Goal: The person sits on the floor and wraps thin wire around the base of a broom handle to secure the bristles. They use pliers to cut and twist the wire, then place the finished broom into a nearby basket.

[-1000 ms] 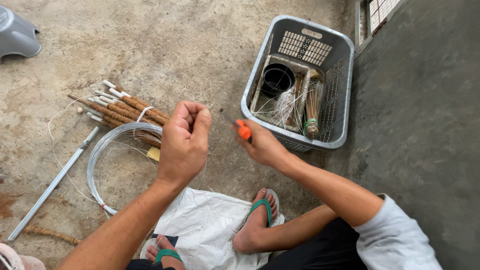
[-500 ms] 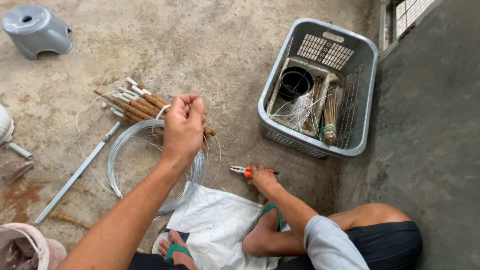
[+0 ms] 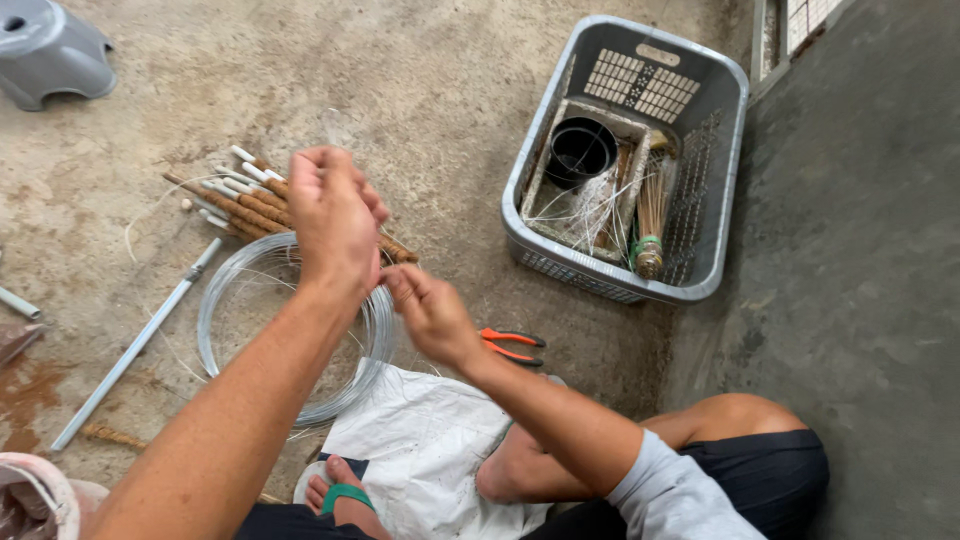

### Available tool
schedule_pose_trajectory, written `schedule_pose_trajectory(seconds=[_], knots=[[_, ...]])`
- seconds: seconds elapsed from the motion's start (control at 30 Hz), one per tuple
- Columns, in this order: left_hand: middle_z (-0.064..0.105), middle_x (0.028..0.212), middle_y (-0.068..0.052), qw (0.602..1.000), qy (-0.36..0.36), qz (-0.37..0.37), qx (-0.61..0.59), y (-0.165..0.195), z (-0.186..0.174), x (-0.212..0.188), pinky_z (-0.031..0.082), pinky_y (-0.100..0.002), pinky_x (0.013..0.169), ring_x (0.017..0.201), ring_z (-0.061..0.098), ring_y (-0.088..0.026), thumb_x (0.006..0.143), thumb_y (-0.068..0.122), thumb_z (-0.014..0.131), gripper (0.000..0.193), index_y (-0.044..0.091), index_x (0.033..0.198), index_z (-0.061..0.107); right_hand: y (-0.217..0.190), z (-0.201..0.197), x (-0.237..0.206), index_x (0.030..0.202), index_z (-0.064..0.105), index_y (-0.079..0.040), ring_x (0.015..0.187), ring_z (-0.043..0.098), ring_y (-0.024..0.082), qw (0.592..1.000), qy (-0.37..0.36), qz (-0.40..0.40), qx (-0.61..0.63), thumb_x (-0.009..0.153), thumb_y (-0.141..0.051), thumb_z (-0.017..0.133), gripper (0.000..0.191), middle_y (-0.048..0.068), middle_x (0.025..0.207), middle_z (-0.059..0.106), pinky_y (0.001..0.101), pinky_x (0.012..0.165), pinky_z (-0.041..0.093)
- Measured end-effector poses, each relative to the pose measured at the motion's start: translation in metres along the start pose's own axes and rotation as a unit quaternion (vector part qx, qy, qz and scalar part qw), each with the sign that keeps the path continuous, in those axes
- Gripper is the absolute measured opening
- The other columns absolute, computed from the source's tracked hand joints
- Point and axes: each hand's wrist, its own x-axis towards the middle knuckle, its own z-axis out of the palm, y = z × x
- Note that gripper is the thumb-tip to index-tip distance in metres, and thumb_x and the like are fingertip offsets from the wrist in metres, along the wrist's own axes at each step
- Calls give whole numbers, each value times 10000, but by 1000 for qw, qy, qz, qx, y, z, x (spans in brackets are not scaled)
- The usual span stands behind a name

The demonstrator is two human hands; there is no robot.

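Down near the person's feet, a white woven sack [image 3: 420, 440] lies flat on the concrete floor [image 3: 430, 90]. Just above it the right hand [image 3: 430, 312] pinches its fingers together on what looks like a thin strand of wire, too fine to see well. The left hand [image 3: 332, 215] is raised higher, curled shut as if it grips the same strand. Under both hands lies a round coil of shiny wire [image 3: 290, 330], resting on the floor and touching the sack's edge. That wire is probably light, springy and a bit slippery, with sharp cut ends, so it seems best held close to the end between the fingertips. Orange-handled pliers [image 3: 510, 345] lie on the floor just beside the right hand. A bundle of brown sticks with white tips [image 3: 235, 195] rests past the coil. Farther off stands a grey plastic basket [image 3: 720, 190] with a black pot [image 3: 580, 150] and thin sticks inside. A grey stool [image 3: 50, 50] sits in the far corner.
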Motion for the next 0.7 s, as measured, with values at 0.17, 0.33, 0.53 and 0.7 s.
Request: schedule_pose_trajectory(seconds=[0.17,0.33,0.53,0.7], knots=[[475,722,-15,991,88,104,16,-1,3,27,366,-259,379,485,418,-78,1100,191,460,151,92,987,449,2,26,-26,1203,647,-15,569,344,16,963,39,82,253,1149,-302,428,365,-86,680,406,199,491,291],[536,872,-16,948,151,249,127,16,-5,71,399,-238,501,623,458,-72,1167,111,424,161,54,1042,508,-9,25,-32,1207,625,-36,542,323,25,944,35,97,312,1129,-300,421,342,-90,657,389,204,471,271],[525,695,-32,955,255,145,39,43,-13,82,337,-241,345,448,417,-72,1060,114,465,166,78,907,514,-17,-5,-26,1148,655,-38,639,363,36,993,-49,61,89,1143,-296,431,342,-79,697,396,240,549,348],[537,669,-45,945,299,119,-52,50,-21,89,319,-268,304,400,418,-89,972,35,467,62,51,940,518,-20,-31,-31,1097,660,-56,618,406,75,989,-82,121,-8,1115,-298,458,316,-33,681,420,283,544,389]])
